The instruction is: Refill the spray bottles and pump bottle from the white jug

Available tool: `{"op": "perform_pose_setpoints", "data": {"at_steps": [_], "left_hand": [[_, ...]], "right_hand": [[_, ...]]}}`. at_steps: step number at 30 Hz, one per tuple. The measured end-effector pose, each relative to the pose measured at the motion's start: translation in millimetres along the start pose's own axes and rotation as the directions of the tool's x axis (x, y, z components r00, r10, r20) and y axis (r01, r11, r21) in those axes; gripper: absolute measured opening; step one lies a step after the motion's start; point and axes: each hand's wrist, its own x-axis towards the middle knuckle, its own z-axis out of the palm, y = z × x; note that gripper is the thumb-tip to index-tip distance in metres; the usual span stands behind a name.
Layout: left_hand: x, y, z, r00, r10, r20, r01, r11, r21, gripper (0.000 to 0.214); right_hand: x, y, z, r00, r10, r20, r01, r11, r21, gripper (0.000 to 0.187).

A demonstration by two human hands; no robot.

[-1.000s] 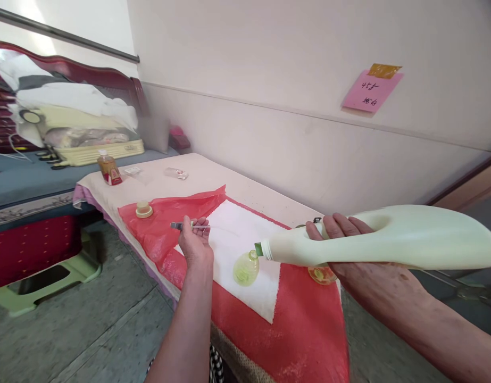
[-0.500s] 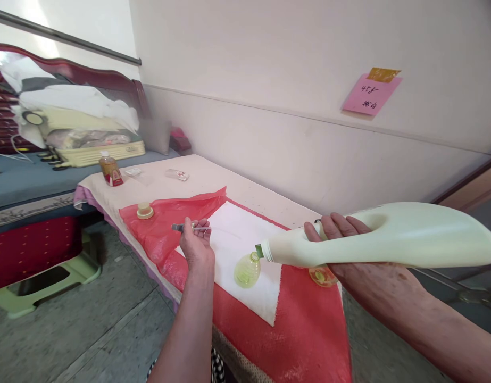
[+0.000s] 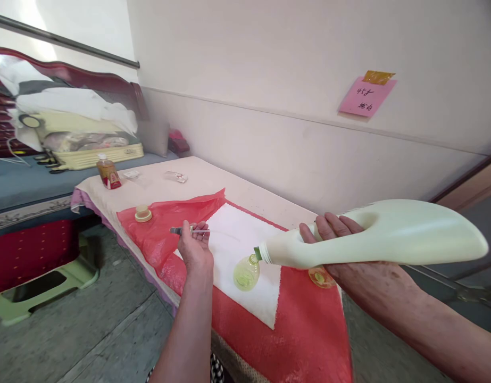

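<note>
My right hand [image 3: 336,236] is wrapped round the handle of a large pale green jug-shaped bottle [image 3: 421,231], which lies tipped almost level. Its green spout meets the mouth of a small clear yellow-green bottle [image 3: 246,275], upright with some liquid inside. That small bottle stands on a white cloth [image 3: 249,229]. To the left, my left hand [image 3: 195,246] is closed on a pump head [image 3: 175,230] with a dark end; its thin clear tube points right over the cloth. Partly behind my right wrist sits an orange-tinted clear container [image 3: 321,277].
Red plastic sheeting [image 3: 301,330] covers the near table. A pale yellow cap [image 3: 143,214] rests at its left. Farther back are a bottle of amber liquid [image 3: 108,173] and a clear packet [image 3: 175,176]. A green stool [image 3: 49,282] stands left; the wall [image 3: 269,143] bounds the back.
The view has shifted slightly. The large bottle's base end appears a little farther left, with its spout still at the small bottle's mouth. Both hands keep their hold.
</note>
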Motion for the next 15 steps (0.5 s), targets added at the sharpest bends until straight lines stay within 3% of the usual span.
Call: {"op": "perform_pose_setpoints", "data": {"at_steps": [15], "left_hand": [[1.3,1.0,-0.2,1.0,-0.008,-0.003,0.008,1.0,0.019,0.028]], "right_hand": [[-6.6,3.8,13.3,0.999,0.008,0.047,-0.001,0.99,-0.142,0.048]]}}
